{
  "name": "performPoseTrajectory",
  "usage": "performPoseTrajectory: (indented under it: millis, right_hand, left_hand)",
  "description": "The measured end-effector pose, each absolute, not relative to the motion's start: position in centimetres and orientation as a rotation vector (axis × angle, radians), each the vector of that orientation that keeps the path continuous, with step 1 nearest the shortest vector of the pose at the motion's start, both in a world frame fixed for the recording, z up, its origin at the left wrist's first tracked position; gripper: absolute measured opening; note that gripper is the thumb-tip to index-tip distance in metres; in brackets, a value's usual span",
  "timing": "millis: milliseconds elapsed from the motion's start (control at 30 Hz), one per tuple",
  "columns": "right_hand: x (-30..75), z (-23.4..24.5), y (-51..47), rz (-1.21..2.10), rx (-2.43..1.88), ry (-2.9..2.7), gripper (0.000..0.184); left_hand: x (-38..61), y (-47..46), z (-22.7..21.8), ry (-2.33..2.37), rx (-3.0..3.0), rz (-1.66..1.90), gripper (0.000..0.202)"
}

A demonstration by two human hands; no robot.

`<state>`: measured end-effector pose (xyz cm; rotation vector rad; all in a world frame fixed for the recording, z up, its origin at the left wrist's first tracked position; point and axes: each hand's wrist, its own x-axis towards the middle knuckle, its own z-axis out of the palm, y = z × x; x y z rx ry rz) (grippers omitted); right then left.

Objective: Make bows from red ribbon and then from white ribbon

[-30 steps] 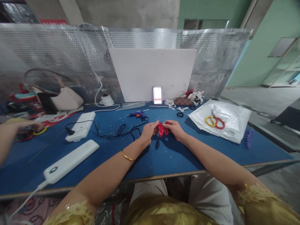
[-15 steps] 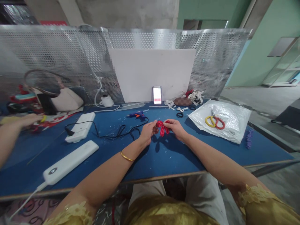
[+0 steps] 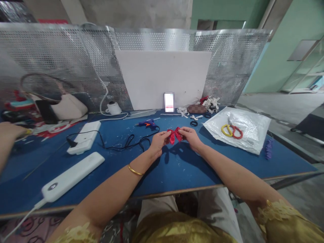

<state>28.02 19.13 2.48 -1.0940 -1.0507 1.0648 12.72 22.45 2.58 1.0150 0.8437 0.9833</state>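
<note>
Scanning from the left, I see a co-worker's hand [image 3: 10,130] at the far edge, then a white power bank [image 3: 73,175] and a blue glue gun [image 3: 146,124]. At centre, the left hand [image 3: 158,141] and right hand [image 3: 191,137] each pinch 1 side of the red ribbon bow [image 3: 174,135], just above the blue table [image 3: 177,168]. Bunched 1 second ago, the bow now shows 2 spread loops. Scissors [image 3: 231,131] lie to the right.
</note>
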Motion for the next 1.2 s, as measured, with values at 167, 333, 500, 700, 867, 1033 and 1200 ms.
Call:
performPoseTrajectory:
  millis: [167, 333, 500, 700, 867, 1033, 1200]
  right_hand:
    - [27.6, 2.6, 18.9, 1.062, -1.064, -1.108, 0.032]
    - [27.7, 2.9, 18.9, 1.036, -1.097, -1.056, 0.044]
    - [27.9, 3.0, 18.9, 0.938, -1.122, -1.16, 0.031]
    - [27.3, 2.9, 18.6, 0.945, -1.12, -1.177, 0.02]
    - [27.4, 2.8, 18.7, 1.283, -1.105, -0.881, 0.015]
    - [27.6, 3.0, 18.8, 1.408, -1.119, -0.807, 0.013]
    - [27.7, 3.2, 18.6, 1.201, -1.062, -1.039, 0.03]
  left_hand:
    - [13.0, 22.1, 2.3, 0.83, 1.082, 0.927, 0.036]
    - [13.0, 22.4, 2.0, 0.864, 1.068, 1.009, 0.036]
    - [12.9, 22.2, 2.0, 0.872, 1.137, 0.944, 0.035]
    - [13.0, 21.8, 2.1, 0.875, 1.258, 0.93, 0.033]
    - [13.1, 21.5, 2.5, 0.879, 1.533, 1.035, 0.029]
    - [13.3, 21.5, 2.6, 0.854, 1.746, 1.123, 0.022]
    - [13.2, 21.2, 2.6, 0.918, 1.508, 1.093, 0.03]
